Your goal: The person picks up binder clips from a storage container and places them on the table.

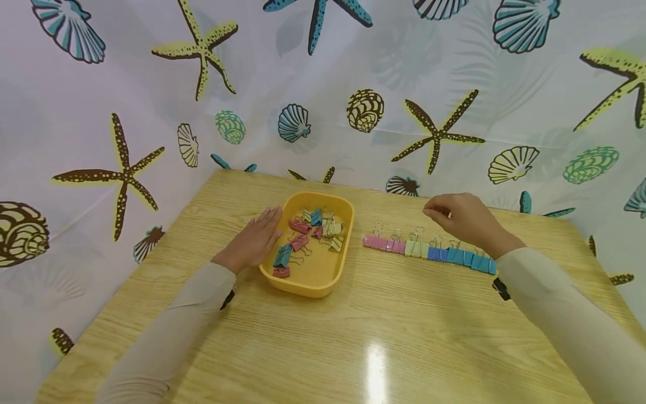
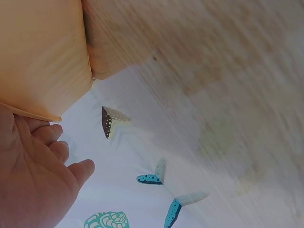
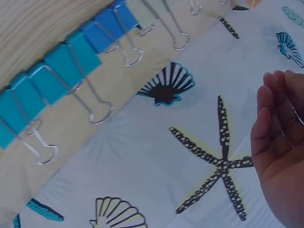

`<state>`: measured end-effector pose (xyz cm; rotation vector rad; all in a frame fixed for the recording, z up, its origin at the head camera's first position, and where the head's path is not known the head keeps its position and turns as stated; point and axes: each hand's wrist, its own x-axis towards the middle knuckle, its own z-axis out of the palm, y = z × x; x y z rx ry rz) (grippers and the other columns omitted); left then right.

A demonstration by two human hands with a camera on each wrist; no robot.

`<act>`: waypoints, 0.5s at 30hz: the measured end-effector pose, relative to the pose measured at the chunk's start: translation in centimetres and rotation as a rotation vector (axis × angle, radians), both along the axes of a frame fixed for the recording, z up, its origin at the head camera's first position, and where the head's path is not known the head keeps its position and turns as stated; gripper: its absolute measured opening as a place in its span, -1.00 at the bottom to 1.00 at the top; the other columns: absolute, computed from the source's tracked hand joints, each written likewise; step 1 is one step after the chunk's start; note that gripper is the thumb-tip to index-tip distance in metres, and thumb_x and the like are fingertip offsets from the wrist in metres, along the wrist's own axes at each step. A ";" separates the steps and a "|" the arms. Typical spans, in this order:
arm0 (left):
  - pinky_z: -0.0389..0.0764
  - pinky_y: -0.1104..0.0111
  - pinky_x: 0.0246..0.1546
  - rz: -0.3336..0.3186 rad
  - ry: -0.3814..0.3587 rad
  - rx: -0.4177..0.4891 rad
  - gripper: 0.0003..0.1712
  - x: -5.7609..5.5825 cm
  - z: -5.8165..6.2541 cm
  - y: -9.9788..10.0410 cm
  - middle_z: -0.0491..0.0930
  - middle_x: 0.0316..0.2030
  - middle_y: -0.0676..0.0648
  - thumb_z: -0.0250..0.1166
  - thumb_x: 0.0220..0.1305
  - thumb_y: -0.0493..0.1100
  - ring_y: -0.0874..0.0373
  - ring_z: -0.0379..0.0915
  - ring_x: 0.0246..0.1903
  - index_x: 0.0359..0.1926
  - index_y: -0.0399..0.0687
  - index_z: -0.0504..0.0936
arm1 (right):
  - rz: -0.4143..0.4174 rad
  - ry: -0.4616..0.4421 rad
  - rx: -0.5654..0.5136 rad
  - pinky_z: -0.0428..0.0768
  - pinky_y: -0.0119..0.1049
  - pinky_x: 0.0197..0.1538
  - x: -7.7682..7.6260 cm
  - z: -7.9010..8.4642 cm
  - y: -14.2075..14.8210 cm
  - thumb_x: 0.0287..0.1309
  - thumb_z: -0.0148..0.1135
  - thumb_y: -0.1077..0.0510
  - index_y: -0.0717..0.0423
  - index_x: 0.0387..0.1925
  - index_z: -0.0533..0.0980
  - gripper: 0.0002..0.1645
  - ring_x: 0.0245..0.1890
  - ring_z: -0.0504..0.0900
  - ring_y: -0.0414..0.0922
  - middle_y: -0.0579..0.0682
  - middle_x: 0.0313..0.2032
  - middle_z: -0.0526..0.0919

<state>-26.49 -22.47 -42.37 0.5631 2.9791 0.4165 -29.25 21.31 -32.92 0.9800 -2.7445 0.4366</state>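
Beside the left wall of the yellow tray (image 1: pixel 307 291), my left hand (image 1: pixel 250 238) rests with fingers extended, touching the rim. Several binder clips lie jumbled in the tray, including a teal clip (image 1: pixel 282 256), a pink clip (image 1: pixel 300 226) and a pale yellow clip (image 1: pixel 333 226). My right hand (image 1: pixel 466 220) is raised above a row of binder clips (image 1: pixel 416 248), its fingertips together. In the right wrist view, thin silver wire shows between the fingers of the right hand (image 3: pixel 285 156), which pinches a binder clip; its body is hidden.
The row runs pink, pale yellow, blue and teal from left to right, wire handles toward the back. A white cloth (image 1: pixel 323 140) printed with starfish and shells hangs behind the wooden table (image 1: pixel 323 348) and along its left side.
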 end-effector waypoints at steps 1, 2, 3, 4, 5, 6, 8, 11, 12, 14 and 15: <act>-0.13 -0.11 0.40 -0.001 0.003 -0.003 -0.31 0.0 -0.1 0.1 -0.23 0.51 -0.18 -0.31 0.57 0.03 -0.09 -0.38 0.48 0.51 -0.21 -0.25 | 0.015 -0.006 0.011 0.57 -0.18 -0.34 -0.1 0.3 -0.6 0.27 0.21 0.20 0.16 -0.21 0.67 -0.84 -0.45 0.58 -0.17 -0.02 -0.40 0.69; -0.12 -0.11 0.40 -0.003 0.004 -0.002 -0.31 0.0 -0.1 0.2 -0.23 0.51 -0.18 -0.31 0.57 0.03 -0.09 -0.38 0.48 0.51 -0.21 -0.25 | 0.031 -0.011 0.025 0.58 -0.17 -0.33 -0.2 0.7 -1.2 0.27 0.22 0.20 0.16 -0.21 0.67 -0.84 -0.44 0.59 -0.16 -0.01 -0.39 0.70; -0.12 -0.11 0.40 -0.006 0.007 0.001 -0.31 0.0 -0.1 0.3 -0.22 0.50 -0.19 -0.31 0.57 0.03 -0.10 -0.38 0.48 0.51 -0.21 -0.24 | 0.047 -0.016 0.041 0.59 -0.17 -0.32 -0.4 1.0 -1.8 0.27 0.22 0.20 0.16 -0.21 0.67 -0.84 -0.43 0.60 -0.15 0.00 -0.37 0.70; -0.12 -0.12 0.39 -0.006 0.011 0.002 -0.31 0.0 -0.1 0.2 -0.22 0.50 -0.20 -0.30 0.57 0.02 -0.11 -0.37 0.48 0.51 -0.22 -0.24 | 0.064 -0.015 0.057 0.60 -0.16 -0.31 -0.6 1.3 -2.6 0.27 0.22 0.20 0.16 -0.21 0.67 -0.84 -0.42 0.61 -0.15 0.00 -0.36 0.71; -0.11 -0.12 0.39 -0.003 0.010 0.003 -0.31 0.0 0.0 0.2 -0.21 0.50 -0.20 -0.31 0.57 0.03 -0.10 -0.37 0.48 0.51 -0.22 -0.24 | 0.081 -0.021 0.071 0.60 -0.16 -0.30 -0.9 1.7 -3.3 0.27 0.22 0.20 0.15 -0.21 0.67 -0.84 -0.42 0.61 -0.14 0.00 -0.35 0.71; -0.12 -0.11 0.40 0.000 0.007 0.008 -0.31 0.1 0.1 0.2 -0.21 0.50 -0.19 -0.31 0.57 0.03 -0.10 -0.37 0.48 0.51 -0.21 -0.24 | 0.096 -0.020 0.086 0.60 -0.15 -0.29 -1.1 1.9 -3.9 0.27 0.22 0.20 0.15 -0.21 0.67 -0.84 -0.42 0.62 -0.14 0.01 -0.34 0.71; -0.13 -0.11 0.40 0.002 -0.001 0.014 -0.31 0.2 0.2 0.2 -0.22 0.50 -0.18 -0.32 0.57 0.03 -0.09 -0.38 0.48 0.51 -0.20 -0.25 | 0.129 -0.021 0.104 0.61 -0.15 -0.27 -1.5 2.5 -5.1 0.27 0.22 0.20 0.14 -0.22 0.67 -0.85 -0.41 0.62 -0.14 -0.01 -0.35 0.71; -0.13 -0.09 0.41 0.011 -0.009 0.011 -0.31 0.3 0.2 0.2 -0.23 0.51 -0.17 -0.33 0.57 0.05 -0.07 -0.39 0.48 0.51 -0.18 -0.26 | 0.169 -0.022 0.113 0.61 -0.14 -0.24 -2.1 3.0 -6.9 0.26 0.23 0.21 0.14 -0.24 0.68 -0.86 -0.39 0.63 -0.13 -0.01 -0.33 0.71; -0.13 -0.09 0.41 0.011 -0.009 0.013 -0.31 0.3 0.2 0.2 -0.23 0.51 -0.16 -0.33 0.57 0.05 -0.07 -0.39 0.48 0.51 -0.18 -0.26 | 0.183 -0.021 0.113 0.61 -0.13 -0.23 -2.3 3.2 -7.4 0.26 0.23 0.22 0.14 -0.25 0.68 -0.87 -0.38 0.64 -0.11 0.00 -0.32 0.72; -0.13 -0.10 0.40 0.008 -0.004 0.019 -0.31 0.3 0.2 0.1 -0.23 0.51 -0.17 -0.33 0.57 0.05 -0.08 -0.39 0.48 0.51 -0.19 -0.25 | 0.203 -0.020 0.115 0.62 -0.13 -0.20 -2.6 3.4 -8.4 0.25 0.24 0.23 0.13 -0.26 0.68 -0.88 -0.35 0.65 -0.10 0.01 -0.30 0.72; -0.14 -0.10 0.41 0.008 -0.001 0.021 -0.31 0.3 0.3 0.1 -0.22 0.51 -0.17 -0.32 0.57 0.04 -0.08 -0.38 0.48 0.51 -0.19 -0.25 | 0.209 -0.020 0.119 0.62 -0.13 -0.18 -2.7 3.6 -8.9 0.24 0.24 0.23 0.13 -0.25 0.68 -0.88 -0.33 0.66 -0.09 0.02 -0.28 0.73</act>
